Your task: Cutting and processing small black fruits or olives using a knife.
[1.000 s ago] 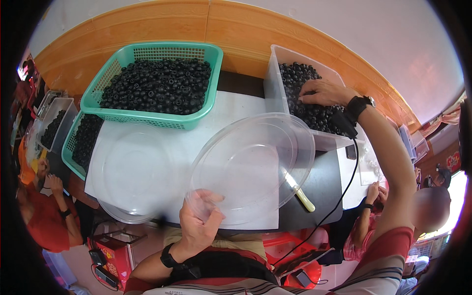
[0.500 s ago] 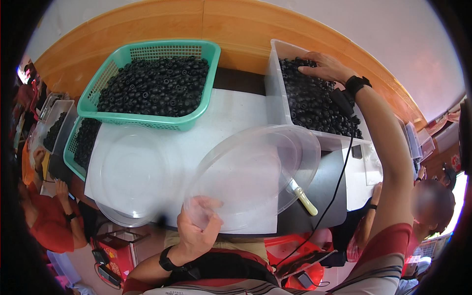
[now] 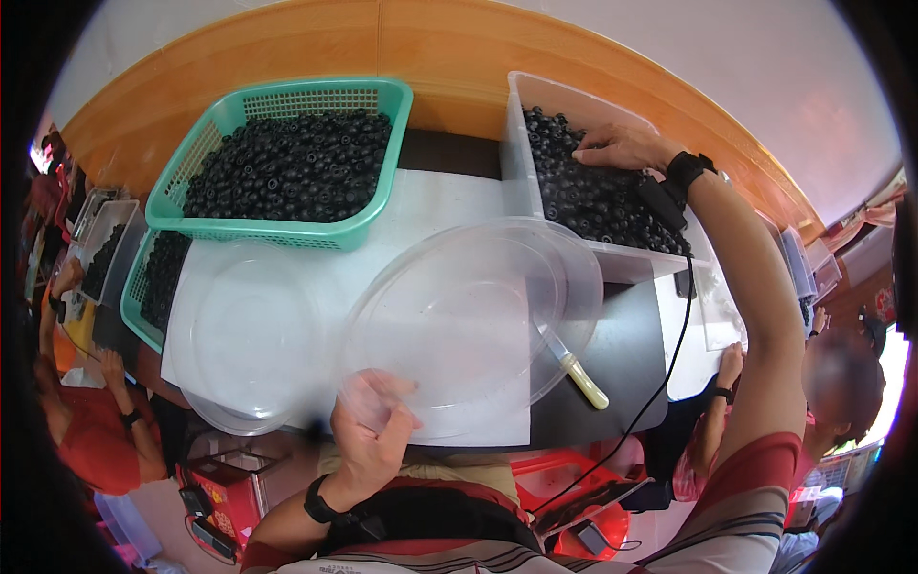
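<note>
My left hand [image 3: 371,421] is closed on the near rim of a clear plastic bowl [image 3: 449,306], tilted above the white sheet. No contents show in the bowl. Through its wall my fingers can be seen. Over at the back right, my right hand [image 3: 626,148] reaches into a translucent bin [image 3: 521,158] of small, round black pieces [image 3: 602,206] with holes in them. Its fingers are slightly bent and apart, touching the top of the heap; their undersides are hidden. A strapped-on dark device with a cable is at my right wrist.
A green basket [image 3: 402,124] heaped with similar black pieces stands back left, another green basket [image 3: 137,311] below it. A clear round lid or dish [image 3: 249,335] lies on the white sheet [image 3: 430,196]. A knife [image 3: 583,383] with a pale handle lies right. People work on both sides.
My right hand has come nearer over the black pieces, its fingers drawn closer together. The bowl in my left hand has shifted slightly left and up. The view has moved a little.
</note>
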The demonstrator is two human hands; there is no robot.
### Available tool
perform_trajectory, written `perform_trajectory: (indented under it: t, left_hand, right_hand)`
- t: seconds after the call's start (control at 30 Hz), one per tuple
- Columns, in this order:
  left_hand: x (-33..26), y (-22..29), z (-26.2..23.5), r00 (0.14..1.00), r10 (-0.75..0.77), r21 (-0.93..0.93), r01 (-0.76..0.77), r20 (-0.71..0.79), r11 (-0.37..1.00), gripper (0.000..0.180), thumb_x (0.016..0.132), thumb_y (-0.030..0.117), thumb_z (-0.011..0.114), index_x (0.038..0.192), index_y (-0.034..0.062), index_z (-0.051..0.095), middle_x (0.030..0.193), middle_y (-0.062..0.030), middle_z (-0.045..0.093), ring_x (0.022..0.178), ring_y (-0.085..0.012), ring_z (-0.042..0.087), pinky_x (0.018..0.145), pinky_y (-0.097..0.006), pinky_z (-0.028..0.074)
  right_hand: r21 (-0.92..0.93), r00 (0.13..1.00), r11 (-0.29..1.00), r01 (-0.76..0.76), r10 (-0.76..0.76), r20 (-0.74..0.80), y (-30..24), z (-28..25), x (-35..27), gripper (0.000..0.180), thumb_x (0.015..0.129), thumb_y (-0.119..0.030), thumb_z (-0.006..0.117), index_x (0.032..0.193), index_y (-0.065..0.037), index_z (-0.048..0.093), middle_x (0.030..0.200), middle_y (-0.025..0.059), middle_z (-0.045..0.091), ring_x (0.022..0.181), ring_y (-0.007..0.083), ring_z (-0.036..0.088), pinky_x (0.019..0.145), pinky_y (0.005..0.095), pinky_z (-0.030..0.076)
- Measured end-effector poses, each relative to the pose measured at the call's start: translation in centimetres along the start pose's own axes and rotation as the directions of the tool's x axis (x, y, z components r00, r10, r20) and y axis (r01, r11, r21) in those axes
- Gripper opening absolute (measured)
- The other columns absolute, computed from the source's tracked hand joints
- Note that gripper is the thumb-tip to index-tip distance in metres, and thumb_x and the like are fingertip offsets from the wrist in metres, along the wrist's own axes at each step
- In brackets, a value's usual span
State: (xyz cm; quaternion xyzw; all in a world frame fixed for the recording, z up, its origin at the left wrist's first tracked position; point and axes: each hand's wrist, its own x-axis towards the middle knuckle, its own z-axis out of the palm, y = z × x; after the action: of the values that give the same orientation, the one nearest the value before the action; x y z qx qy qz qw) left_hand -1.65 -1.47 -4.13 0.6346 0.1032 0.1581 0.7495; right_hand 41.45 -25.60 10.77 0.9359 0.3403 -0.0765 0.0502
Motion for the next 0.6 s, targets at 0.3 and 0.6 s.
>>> perform_trajectory:
  t: [0.3,0.6]
  left_hand:
    - [0.4,2.0,0.8,0.998,0.008,-0.091,-0.013,-0.055,0.996,0.035,0.086,-0.004,0.048,0.121,-0.0042,0.043,0.108,-0.0182,0.063,0.083,-0.0144,0.06,0.064,-0.031,0.059]
    - [6.3,7.4,3.7,0.93,0.361,0.038,-0.359,-0.072,0.932,0.035,0.087,-0.007,0.047,0.122,-0.0048,0.041,0.115,-0.0211,0.062,0.084,-0.0161,0.062,0.066,-0.028,0.058]
  right_hand:
    - [0.225,0.956,0.966,0.125,-0.056,-0.289,0.4,1.0,-5.9,0.054,0.089,-0.057,0.065,0.115,-0.01,0.074,0.113,0.0143,0.071,0.099,0.0264,0.065,0.084,0.036,0.051]
    - [0.42,0.928,0.905,0.064,0.101,-0.358,0.8,1.5,-11.6,0.066,0.092,-0.051,0.064,0.131,0.001,0.061,0.123,0.0191,0.065,0.111,0.0292,0.06,0.097,0.0393,0.046]
